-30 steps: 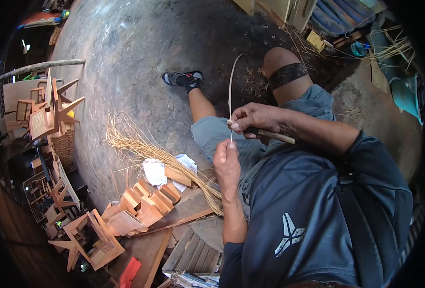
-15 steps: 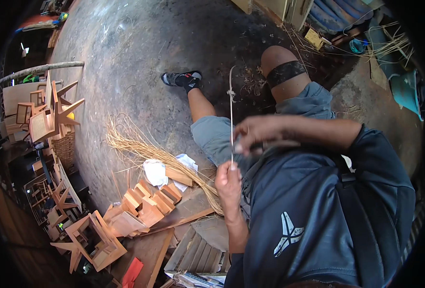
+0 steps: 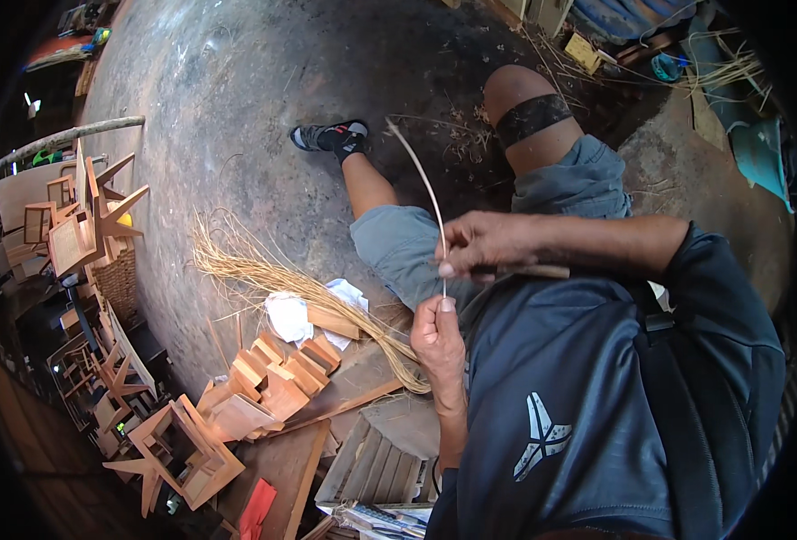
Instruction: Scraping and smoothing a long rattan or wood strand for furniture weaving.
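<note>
A pale, thin rattan strip rises from my hands over my lap and bends to the left at its tip. My left hand is closed on its lower end, thumb uppermost. Just above, my right hand closes around the strip with thumb and fingers. A wooden-handled tool also sits in my right hand, its handle jutting toward my belly; its working end is hidden by the fingers. From the strip's tip a fine strand trails to the right.
A bundle of long rattan strands lies at my left beside white cloths and wooden blocks. Wooden chair frames stand farther left. Near my left elbow is a slatted crate. A teal bucket lies far right.
The strip's tip has swung left and the strip now bends more. My right hand, blurred before, now shows clearly lower on the strip, close above my left. A small curl on the strip is gone.
</note>
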`<move>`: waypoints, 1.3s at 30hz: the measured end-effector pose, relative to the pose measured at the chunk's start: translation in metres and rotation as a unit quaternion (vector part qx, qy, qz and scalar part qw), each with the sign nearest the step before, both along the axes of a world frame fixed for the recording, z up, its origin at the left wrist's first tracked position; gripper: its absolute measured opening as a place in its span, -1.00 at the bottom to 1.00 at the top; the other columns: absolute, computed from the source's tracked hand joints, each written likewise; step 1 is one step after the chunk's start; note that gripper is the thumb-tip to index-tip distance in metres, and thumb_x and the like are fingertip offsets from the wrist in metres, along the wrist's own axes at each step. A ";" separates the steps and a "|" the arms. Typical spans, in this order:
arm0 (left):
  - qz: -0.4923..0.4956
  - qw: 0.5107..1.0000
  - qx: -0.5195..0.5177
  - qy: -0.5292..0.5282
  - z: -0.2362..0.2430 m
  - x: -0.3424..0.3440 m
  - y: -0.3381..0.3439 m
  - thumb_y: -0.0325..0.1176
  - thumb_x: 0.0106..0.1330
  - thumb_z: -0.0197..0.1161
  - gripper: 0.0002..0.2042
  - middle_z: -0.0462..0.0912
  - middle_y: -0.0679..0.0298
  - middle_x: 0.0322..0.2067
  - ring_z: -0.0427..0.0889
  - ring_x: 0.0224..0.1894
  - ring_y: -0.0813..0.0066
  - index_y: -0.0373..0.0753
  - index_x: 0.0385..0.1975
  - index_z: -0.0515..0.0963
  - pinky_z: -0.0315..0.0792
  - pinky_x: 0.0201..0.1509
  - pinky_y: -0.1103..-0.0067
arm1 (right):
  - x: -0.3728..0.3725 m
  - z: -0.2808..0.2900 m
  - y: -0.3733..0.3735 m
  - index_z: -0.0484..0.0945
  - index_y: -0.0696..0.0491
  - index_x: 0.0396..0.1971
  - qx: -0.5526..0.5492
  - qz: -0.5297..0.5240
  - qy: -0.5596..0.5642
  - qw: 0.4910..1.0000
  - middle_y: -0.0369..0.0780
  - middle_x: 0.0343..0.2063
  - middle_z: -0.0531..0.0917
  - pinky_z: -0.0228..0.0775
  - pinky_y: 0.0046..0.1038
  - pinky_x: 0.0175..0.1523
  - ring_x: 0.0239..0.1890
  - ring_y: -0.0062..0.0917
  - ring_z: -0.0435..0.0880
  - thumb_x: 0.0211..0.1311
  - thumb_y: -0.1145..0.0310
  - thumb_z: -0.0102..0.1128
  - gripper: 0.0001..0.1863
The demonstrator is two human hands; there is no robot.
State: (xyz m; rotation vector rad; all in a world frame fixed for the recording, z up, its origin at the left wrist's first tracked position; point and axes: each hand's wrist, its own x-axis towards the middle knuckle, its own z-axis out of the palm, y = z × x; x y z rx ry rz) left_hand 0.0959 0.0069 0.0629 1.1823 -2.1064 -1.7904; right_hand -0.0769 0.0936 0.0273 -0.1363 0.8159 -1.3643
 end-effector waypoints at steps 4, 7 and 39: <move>0.036 0.998 0.015 -0.051 0.012 0.027 0.005 -0.42 0.29 0.09 -0.88 0.38 0.45 -0.61 0.24 -0.57 0.79 -0.34 -0.39 0.49 0.14 -0.50 0.78 | -0.037 -0.001 0.002 0.46 0.09 -0.41 0.082 0.010 0.101 0.991 -0.33 -0.65 0.46 0.21 -0.67 -0.63 -0.73 -0.70 0.37 0.11 0.24 0.26 -0.75; 0.076 0.995 0.051 -0.036 0.011 0.031 0.007 -0.39 0.28 0.09 -0.87 0.32 0.48 -0.68 0.20 -0.67 0.80 -0.32 -0.40 0.50 0.05 -0.61 0.80 | -0.065 -0.020 0.004 0.45 0.10 -0.32 -0.006 -0.046 0.077 0.996 -0.35 -0.70 0.45 0.22 -0.65 -0.63 -0.72 -0.71 0.39 0.06 0.23 0.29 -0.70; 0.039 0.997 0.057 0.018 -0.011 -0.016 -0.001 -0.37 0.31 0.05 -0.83 0.37 0.45 -0.64 0.22 -0.61 0.79 -0.35 -0.40 0.49 0.11 -0.55 0.77 | -0.005 0.006 -0.006 0.46 0.17 -0.25 0.013 0.110 0.058 0.992 -0.31 -0.60 0.53 0.23 -0.69 -0.56 -0.57 -0.74 0.46 -0.01 0.29 0.36 -0.62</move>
